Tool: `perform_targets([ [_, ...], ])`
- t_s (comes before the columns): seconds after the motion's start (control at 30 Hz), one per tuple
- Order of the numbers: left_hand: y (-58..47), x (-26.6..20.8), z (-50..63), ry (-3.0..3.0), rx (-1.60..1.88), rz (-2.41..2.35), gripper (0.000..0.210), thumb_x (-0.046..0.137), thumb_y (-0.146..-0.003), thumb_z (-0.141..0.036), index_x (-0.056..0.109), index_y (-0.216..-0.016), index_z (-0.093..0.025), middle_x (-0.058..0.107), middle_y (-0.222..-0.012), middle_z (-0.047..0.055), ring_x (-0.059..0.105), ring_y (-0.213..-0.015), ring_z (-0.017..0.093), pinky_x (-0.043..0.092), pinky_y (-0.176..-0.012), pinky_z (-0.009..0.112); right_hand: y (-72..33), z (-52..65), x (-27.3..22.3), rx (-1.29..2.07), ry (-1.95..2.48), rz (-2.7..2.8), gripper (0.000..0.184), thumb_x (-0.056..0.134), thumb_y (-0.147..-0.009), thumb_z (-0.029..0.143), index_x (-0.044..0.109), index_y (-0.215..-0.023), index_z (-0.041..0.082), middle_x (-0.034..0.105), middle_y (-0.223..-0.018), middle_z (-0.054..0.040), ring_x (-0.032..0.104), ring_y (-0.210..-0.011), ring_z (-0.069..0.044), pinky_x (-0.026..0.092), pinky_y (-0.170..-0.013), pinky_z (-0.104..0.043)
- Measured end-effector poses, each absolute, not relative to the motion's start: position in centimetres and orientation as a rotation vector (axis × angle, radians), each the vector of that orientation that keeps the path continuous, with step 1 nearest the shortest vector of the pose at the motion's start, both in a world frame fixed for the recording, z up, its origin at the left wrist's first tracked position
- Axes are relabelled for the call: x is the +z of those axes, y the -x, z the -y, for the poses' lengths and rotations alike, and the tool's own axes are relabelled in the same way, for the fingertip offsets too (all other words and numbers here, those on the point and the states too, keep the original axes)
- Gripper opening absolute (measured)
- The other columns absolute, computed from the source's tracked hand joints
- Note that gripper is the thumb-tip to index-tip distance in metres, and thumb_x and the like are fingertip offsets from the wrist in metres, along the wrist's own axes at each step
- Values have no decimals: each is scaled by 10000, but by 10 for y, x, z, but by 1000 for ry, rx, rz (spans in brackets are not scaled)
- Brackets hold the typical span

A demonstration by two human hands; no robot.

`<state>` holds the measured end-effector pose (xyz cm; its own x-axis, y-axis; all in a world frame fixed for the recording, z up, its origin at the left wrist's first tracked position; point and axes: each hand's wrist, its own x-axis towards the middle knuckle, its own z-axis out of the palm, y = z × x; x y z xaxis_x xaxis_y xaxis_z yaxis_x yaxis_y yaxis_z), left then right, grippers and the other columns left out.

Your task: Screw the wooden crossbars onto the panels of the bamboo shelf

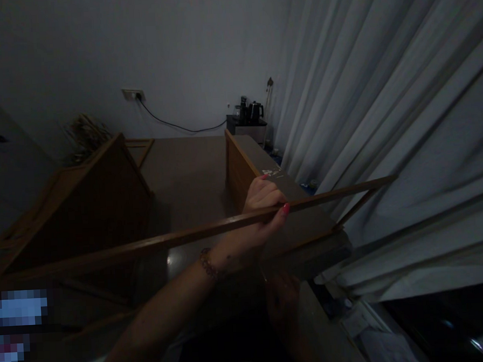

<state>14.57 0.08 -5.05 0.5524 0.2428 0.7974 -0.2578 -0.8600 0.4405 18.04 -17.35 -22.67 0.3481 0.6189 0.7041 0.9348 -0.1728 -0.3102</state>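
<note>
My left hand (263,207) reaches in from the lower left and is closed round a long brown wooden bar (180,238). Its thumb lies over the near side of the bar, while the other fingers reach beyond it. The bar runs across the view, rising to the right, and joins a shorter slanting wooden piece (354,210) near the curtain. Below it, in deep shadow, my right hand (284,297) has its fingers curled. A thin pale line shows beside those fingers; what they hold, if anything, I cannot make out.
A white curtain (384,114) hangs along the right. Brown wooden panels stand at the left (93,210) and centre (243,167). Small pale scraps (271,172) lie on a grey surface. Farther back are a black coffee maker (250,113) and a cord (182,127) plugged into a socket (131,94).
</note>
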Motion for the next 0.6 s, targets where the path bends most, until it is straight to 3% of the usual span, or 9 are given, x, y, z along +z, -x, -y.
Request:
perform_targets([
  [0.23, -145, -50, -1, -2270, 1268, 17, 309, 346, -985, -396, 467, -772, -208, 536, -775, 9, 531, -830, 174, 429, -964, 418, -181, 175, -233, -499, 1870, 1327, 261, 378, -956, 116, 513, -757, 219, 559, -644, 7, 520, -669, -179, 335, -756, -329],
  [0.6, -145, -49, 0, -2296, 1274, 15, 332, 308, -998, -399, 465, -775, -210, 551, -776, 7, 525, -842, 172, 392, -986, 408, -177, 174, -234, -405, 1862, 1220, 315, 345, -1004, 200, 512, -738, 225, 577, -645, 3, 542, -648, -172, 340, -692, -315],
])
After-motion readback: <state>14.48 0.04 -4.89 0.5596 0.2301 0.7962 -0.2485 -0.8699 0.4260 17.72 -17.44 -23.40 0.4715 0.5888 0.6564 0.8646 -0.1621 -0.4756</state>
